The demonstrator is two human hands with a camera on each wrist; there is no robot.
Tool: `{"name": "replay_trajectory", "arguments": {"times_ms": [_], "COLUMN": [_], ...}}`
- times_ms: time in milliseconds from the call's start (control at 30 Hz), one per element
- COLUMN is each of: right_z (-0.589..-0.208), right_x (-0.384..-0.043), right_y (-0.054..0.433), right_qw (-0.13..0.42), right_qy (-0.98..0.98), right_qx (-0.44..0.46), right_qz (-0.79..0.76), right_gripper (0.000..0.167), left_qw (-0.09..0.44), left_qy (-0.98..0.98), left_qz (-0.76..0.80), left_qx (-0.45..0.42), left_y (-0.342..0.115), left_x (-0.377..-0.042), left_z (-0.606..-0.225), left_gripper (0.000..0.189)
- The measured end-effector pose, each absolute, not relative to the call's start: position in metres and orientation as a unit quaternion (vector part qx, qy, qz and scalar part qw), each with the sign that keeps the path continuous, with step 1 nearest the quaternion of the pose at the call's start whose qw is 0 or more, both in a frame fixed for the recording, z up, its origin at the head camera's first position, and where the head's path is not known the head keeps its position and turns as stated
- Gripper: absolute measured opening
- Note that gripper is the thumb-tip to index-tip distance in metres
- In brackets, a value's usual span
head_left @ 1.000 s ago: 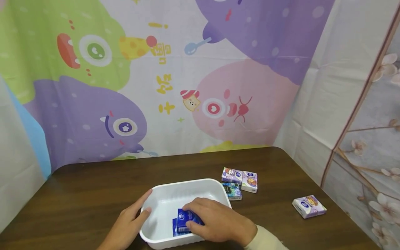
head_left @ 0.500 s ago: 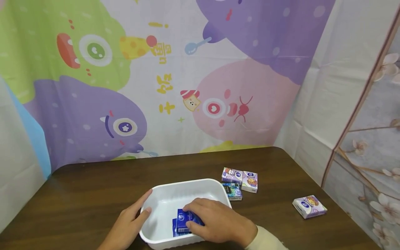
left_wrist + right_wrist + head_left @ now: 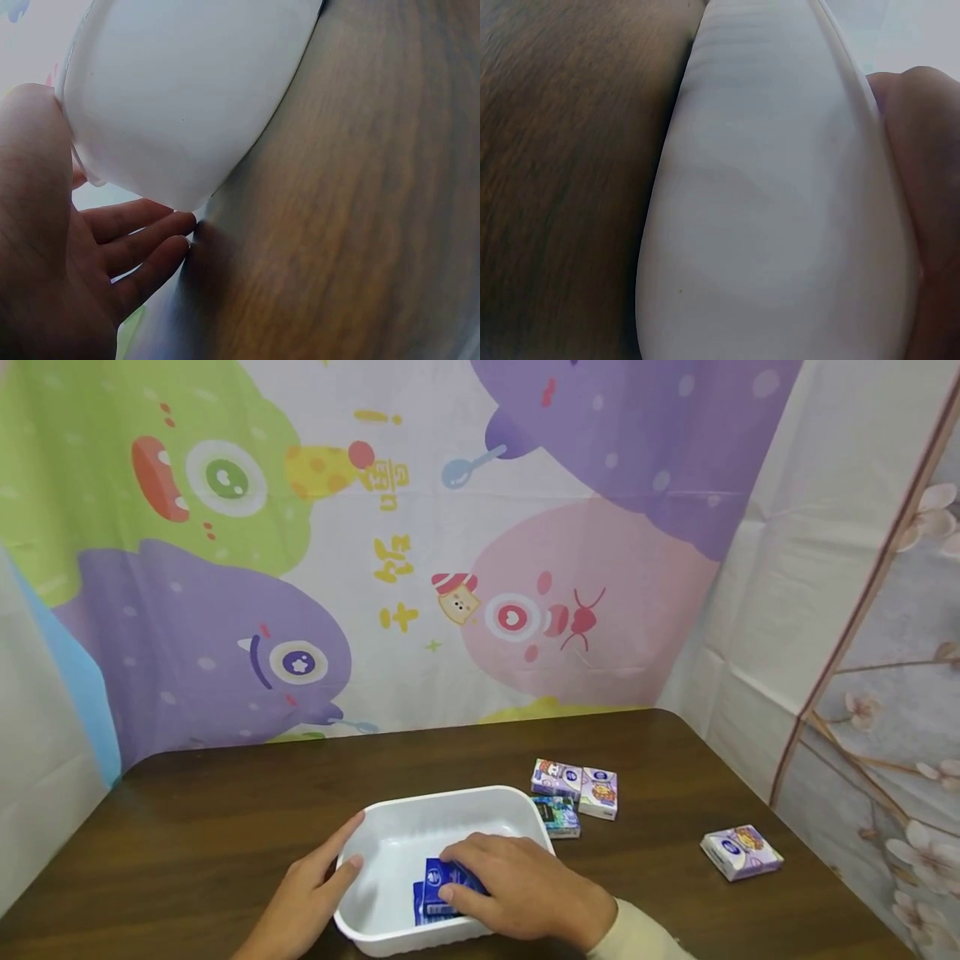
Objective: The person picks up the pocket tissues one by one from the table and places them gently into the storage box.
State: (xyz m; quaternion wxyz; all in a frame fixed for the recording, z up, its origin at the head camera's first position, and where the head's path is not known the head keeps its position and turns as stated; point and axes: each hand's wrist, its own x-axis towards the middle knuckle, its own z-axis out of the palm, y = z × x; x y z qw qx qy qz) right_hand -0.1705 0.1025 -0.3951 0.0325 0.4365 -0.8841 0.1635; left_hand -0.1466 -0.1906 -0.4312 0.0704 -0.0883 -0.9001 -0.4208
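A white plastic basin (image 3: 442,810) stands near the front of the table. My left hand (image 3: 307,889) holds its left rim, thumb over the edge; in the left wrist view, the other fingers (image 3: 154,270) lie outside by the wall. Inside the basin, my right hand (image 3: 525,885) grips a dark blue pocket tissue pack (image 3: 437,889) between thumb and fingers. Another blue pack (image 3: 418,906) shows partly underneath it. The hand covers much of both. In the right wrist view, the basin's outer wall (image 3: 772,187) hides the packs.
Right of the basin, a blue-green tissue pack (image 3: 561,818) lies beside two purple-white packs (image 3: 557,778). Another purple-white pack (image 3: 742,852) lies farther right on the dark wooden table (image 3: 225,818). A cartoon-printed curtain (image 3: 405,677) hangs behind the table.
My right thumb has shifted slightly up and left on the upper blue tissue pack. The left hand and the basin stay in place; the head view has tilted very slightly.
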Motion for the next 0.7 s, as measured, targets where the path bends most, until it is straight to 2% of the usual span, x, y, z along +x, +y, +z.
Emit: {"name": "replay_trajectory", "arguments": {"times_ms": [500,700], "right_z": [-0.3948,-0.3946], "right_x": [-0.1703,-0.1698], "right_y": [0.1018,0.1025], "right_qw": [0.03,0.006], "right_qy": [-0.881,-0.88], "right_qx": [0.444,0.443], "right_qz": [0.16,0.173], "right_gripper": [0.047,0.047], "left_qw": [0.08,0.086], "left_qy": [-0.902,-0.902], "left_qz": [-0.415,-0.413], "left_qx": [-0.091,-0.093], "left_y": [-0.1906,-0.1901], "left_x": [-0.1465,-0.1467], "left_z": [-0.4317,-0.4326], "left_gripper": [0.051,0.051]}}
